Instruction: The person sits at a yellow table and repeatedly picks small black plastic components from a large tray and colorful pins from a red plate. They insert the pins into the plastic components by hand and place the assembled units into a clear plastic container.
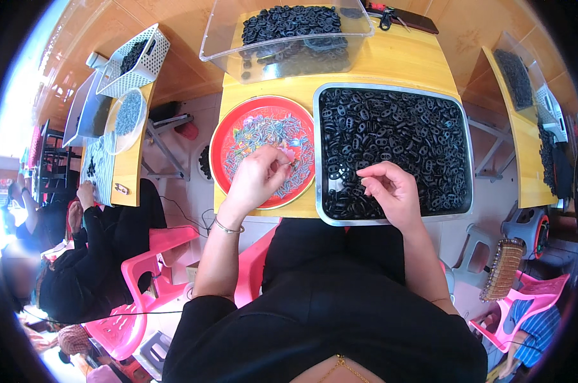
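Head view, looking down: two hands at work over a yellow surface [391,60]. One round red tray [228,137] to the left, one rectangular metal tray [467,159] to the right, touching side by side along the near edge. One clear plastic bin [225,45] behind them, part-filled with black pieces. Small pale, multicoloured parts [273,131] heaped in the red tray, too many and too fine to count; long axis of a single part not discernible. Black oval links [397,127] filling the metal tray in a dense layer, likewise uncounted, lying in all directions.

Left hand [257,177] raised over the near rim of the red tray, wrist bent, fingers curled toward the thumb in a pinch; a small pinkish item at the fingertips, too small to identify. One thin bracelet [228,228] on that wrist. Right hand [391,188] over the near left corner of the metal tray, palm turned inward, fingers loosely curled; whether anything is pinched there cannot be told. Both forearms entering from the lower edge, elbows apart, black sleeves pushed up.

To the left, a second yellow surface [132,169] with one white perforated basket [135,60] and one clear dish [124,118]; another person [84,255] in black seated there on a pink chair [148,268].
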Tool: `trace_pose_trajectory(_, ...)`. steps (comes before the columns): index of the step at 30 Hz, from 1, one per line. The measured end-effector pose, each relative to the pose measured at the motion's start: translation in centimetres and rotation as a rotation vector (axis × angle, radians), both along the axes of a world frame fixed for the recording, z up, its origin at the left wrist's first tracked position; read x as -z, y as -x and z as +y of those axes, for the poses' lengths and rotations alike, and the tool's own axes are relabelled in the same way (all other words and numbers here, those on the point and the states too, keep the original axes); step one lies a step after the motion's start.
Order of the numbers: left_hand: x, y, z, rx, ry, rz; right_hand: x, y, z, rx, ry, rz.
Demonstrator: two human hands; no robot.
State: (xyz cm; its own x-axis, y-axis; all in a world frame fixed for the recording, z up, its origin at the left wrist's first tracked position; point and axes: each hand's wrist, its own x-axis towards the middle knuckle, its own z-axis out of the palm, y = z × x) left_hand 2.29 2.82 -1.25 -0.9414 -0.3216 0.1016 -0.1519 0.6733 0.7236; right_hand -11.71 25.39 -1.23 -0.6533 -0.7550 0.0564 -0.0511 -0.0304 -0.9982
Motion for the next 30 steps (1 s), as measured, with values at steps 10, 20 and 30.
trace_pose_trajectory(10, -0.8, -0.9, 1.6, -0.103, -0.599, 0.149, -2.7, -1.9, -8.0, -0.178, -0.075, 0.236)
trace_pose_trajectory(20, -1.1, -1.4, 0.9, -0.040, -0.097, 0.185, -2.7, -1.6, -9.8, -0.321, -0.184, 0.302)
trace_pose_trajectory(30, -0.3, -1.5, 0.6, -0.012, 0.223, 0.275, -2.8, -1.8, -10.2, -0.332, -0.157, 0.249)
